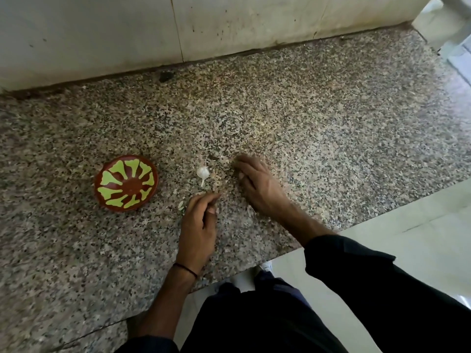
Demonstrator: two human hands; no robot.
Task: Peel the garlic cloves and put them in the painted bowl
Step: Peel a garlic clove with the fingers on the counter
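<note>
Garlic bulb (pixel 203 172) right of painted bowl (pixel 126 184). Left hand (pixel 198 221) fingers curled, hold unclear. Right hand (pixel 257 186) fingers flat on the tabletop (pixel 318 128). Best to snap off one clove first.

1. We find the worktop (pixel 305 118) to be speckled, granite-like stone in grey, brown and black, smooth, with a dull sheen toward its middle.
2. The painted bowl (pixel 130 184), toward the worktop's left end, looks like fired clay: red-brown body, green paint, slight gloss.
3. The garlic bulb (pixel 203 171) has a white, papery, faintly shiny skin; a pale papery scrap (pixel 181 205) lies nearer the front edge.
4. The wall (pixel 229 26) along the back edge is pale smooth slab, stained and spotted.
5. The floor (pixel 407 238) past the front edge is pale glossy tile.
6. The sleeve (pixel 382 289) is dark matt cloth; the wrist cord (pixel 184 269) is black thread.
</note>
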